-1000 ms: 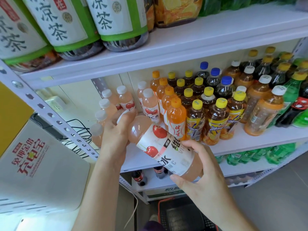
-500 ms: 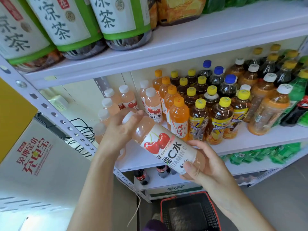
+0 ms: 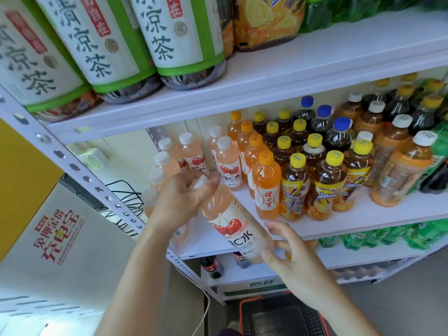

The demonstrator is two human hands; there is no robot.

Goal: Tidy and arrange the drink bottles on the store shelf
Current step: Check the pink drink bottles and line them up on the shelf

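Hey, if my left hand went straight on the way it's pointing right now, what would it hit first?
Probably the front standing cherry drink bottle on the shelf; the left hand, gripping the tilted bottle at its cap, points toward it, though depth is unclear.

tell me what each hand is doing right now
Left hand: closed, gripping the cherry drink bottle at its cap end.
Right hand: closed round the same bottle's base.

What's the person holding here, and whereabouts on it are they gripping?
A tilted pink cherry drink bottle. The left hand grips its white-capped neck; the right hand cups its base between thumb and fingers.
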